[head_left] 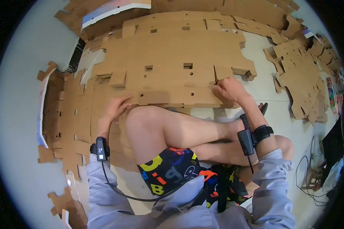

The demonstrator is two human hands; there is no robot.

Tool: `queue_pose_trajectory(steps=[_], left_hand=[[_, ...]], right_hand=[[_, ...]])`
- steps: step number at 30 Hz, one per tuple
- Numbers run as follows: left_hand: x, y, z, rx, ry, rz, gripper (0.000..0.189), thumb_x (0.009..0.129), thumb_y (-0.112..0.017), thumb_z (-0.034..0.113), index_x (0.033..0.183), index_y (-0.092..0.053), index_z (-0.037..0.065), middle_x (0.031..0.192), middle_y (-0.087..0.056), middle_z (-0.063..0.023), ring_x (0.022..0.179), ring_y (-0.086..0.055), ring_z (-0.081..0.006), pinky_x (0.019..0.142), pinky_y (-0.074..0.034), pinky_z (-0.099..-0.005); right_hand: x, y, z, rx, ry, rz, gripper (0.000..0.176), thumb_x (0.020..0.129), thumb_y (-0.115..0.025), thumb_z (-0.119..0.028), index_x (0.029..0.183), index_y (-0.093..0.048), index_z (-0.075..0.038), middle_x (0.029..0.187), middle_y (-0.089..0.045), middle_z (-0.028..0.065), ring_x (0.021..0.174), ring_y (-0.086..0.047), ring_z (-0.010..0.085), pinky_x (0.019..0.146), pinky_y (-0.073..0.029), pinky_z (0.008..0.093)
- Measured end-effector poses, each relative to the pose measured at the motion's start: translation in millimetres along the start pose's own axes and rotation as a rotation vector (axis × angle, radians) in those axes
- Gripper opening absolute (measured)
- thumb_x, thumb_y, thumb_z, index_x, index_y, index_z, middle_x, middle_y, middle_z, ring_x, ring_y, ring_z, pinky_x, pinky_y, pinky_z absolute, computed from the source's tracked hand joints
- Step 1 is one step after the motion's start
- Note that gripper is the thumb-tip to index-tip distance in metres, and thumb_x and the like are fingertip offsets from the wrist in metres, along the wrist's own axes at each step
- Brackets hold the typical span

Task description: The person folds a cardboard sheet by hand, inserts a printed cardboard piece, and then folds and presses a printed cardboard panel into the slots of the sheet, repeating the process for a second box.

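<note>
A stack of flat brown cardboard sheets (172, 49) with cut slots and small holes lies in front of my crossed legs. My left hand (117, 107) rests at the near left corner of the stack, its fingers apart and holding nothing. At the near right part of the top sheet is my right hand (230, 89), its fingers bent together beside a narrow slit; whatever lies between the fingertips is hidden. A small raised cardboard flap (118, 78) stands at the left side of the sheet.
More cut cardboard (302, 78) is piled at the right, and other pieces (74, 118) lie at the left. An upright cardboard box (51, 107) stands at the far left. Black cables (307, 187) lie on the floor at the lower right.
</note>
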State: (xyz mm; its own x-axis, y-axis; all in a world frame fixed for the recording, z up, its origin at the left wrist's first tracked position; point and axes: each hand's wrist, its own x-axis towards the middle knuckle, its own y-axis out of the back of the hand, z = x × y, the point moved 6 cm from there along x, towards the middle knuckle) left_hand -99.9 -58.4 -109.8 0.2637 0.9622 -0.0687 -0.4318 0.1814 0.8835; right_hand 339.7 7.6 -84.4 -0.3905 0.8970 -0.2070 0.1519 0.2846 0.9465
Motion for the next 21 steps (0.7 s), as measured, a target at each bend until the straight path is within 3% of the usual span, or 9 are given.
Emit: queue_pose_trajectory(steps=[2,3,6,8,10,13,16,19,21], left_hand=[[0,14,12,0.011,-0.068,0.097,0.033,0.084,-0.063,0.022,0.112,-0.062,0.006,0.112,-0.062,-0.0152,0.098,-0.061,-0.0316,0.082,-0.048,-0.0372],[3,20,13,-0.026,-0.013,0.105,0.031,0.084,-0.063,0.022,0.11,-0.063,0.005,0.109,-0.063,-0.0157,0.098,-0.061,-0.0315,0.082,-0.048,-0.0369],[6,36,22,-0.09,0.097,0.169,0.027,0.086,-0.061,0.022,0.105,-0.065,0.003,0.098,-0.065,-0.017,0.094,-0.061,-0.0311,0.08,-0.048,-0.0357],[26,47,25,-0.07,0.075,0.282,0.025,0.086,-0.06,0.021,0.102,-0.066,0.004,0.088,-0.067,-0.0176,0.087,-0.063,-0.0308,0.077,-0.047,-0.0343],[51,54,21,0.138,0.056,0.361,0.023,0.085,-0.062,0.024,0.094,-0.069,0.005,0.093,-0.064,-0.0167,0.093,-0.058,-0.0318,0.083,-0.044,-0.0375],[66,59,22,0.466,0.19,0.75,0.038,0.078,-0.069,0.033,0.104,-0.065,0.005,0.108,-0.056,-0.0202,0.106,-0.05,-0.0344,0.089,-0.039,-0.0441],[69,65,22,0.195,0.362,1.027,0.07,0.069,-0.076,0.04,0.123,-0.051,0.004,0.12,-0.045,-0.0235,0.117,-0.04,-0.0363,0.095,-0.034,-0.0493],[53,80,43,0.204,0.426,1.178,0.091,0.064,-0.079,0.044,0.132,-0.037,0.0,0.124,-0.041,-0.0274,0.117,-0.041,-0.0357,0.096,-0.034,-0.0466],[54,77,25,0.135,0.388,1.168,0.083,0.07,-0.077,0.041,0.129,-0.039,-0.002,0.124,-0.044,-0.0243,0.115,-0.044,-0.0304,0.096,-0.036,-0.0411]], right_hand=[[-16,7,-17,0.029,0.069,-0.041,0.035,0.084,-0.056,-0.036,0.09,-0.064,-0.003,0.089,-0.064,0.0187,0.086,-0.061,0.0366,0.076,-0.048,0.044],[-19,10,-22,0.039,0.107,-0.057,0.035,0.085,-0.055,-0.036,0.088,-0.063,-0.002,0.094,-0.064,0.0174,0.089,-0.06,0.0358,0.077,-0.048,0.0425],[-26,23,-24,-0.012,0.3,0.489,0.031,0.084,-0.057,-0.033,0.087,-0.064,-0.004,0.09,-0.063,0.0165,0.087,-0.058,0.0359,0.076,-0.047,0.0429],[-32,47,-26,-0.04,0.061,0.627,0.028,0.083,-0.061,-0.032,0.088,-0.065,-0.004,0.089,-0.061,0.0151,0.086,-0.057,0.0349,0.076,-0.046,0.0425],[-38,59,-26,-0.038,-0.078,0.798,0.025,0.078,-0.068,-0.025,0.092,-0.063,-0.005,0.081,-0.057,0.0144,0.08,-0.056,0.0336,0.071,-0.045,0.0437],[-30,45,-21,0.105,-0.278,0.656,0.04,0.079,-0.067,-0.029,0.109,-0.059,-0.004,0.095,-0.059,0.0171,0.094,-0.056,0.0321,0.082,-0.045,0.0397],[-9,15,-12,0.556,-0.203,0.705,0.054,0.075,-0.071,-0.026,0.117,-0.053,0.0,0.108,-0.059,0.0222,0.101,-0.057,0.0365,0.085,-0.045,0.0415],[-5,18,-20,0.659,-0.235,0.762,0.061,0.077,-0.069,-0.03,0.124,-0.047,0.003,0.119,-0.056,0.022,0.109,-0.055,0.0339,0.09,-0.045,0.0392],[8,13,-15,0.83,-0.16,0.852,0.056,0.08,-0.068,-0.03,0.121,-0.05,0.003,0.113,-0.059,0.0195,0.104,-0.058,0.0294,0.087,-0.045,0.0372]])
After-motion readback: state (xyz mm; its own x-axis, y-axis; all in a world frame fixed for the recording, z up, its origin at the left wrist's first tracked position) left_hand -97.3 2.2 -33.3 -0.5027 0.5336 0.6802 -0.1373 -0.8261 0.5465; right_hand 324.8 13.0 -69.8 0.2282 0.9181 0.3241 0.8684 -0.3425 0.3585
